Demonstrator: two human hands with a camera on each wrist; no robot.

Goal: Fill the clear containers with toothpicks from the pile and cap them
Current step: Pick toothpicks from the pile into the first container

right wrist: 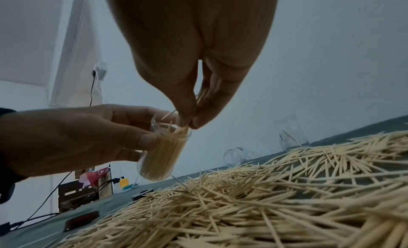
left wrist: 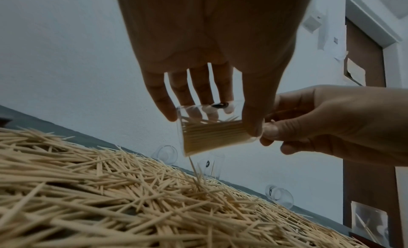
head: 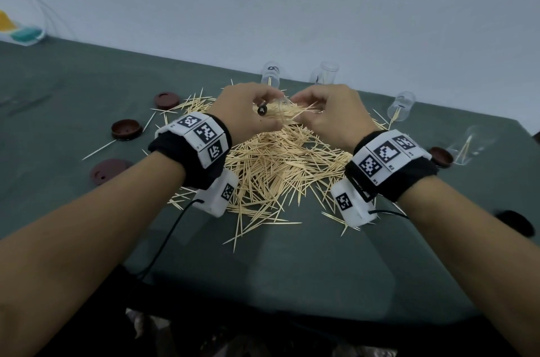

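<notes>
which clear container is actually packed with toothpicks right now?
The held container, gripped by the left hand above the pile. It is packed with toothpicks; the other containers on the table hold only a stray few.

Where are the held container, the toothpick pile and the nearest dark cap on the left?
held container (right wrist: 162,157), right wrist view, its toothpick-filled wall.
toothpick pile (head: 274,169), head view, pile middle.
dark cap (head: 108,170), head view, its top face.
</notes>
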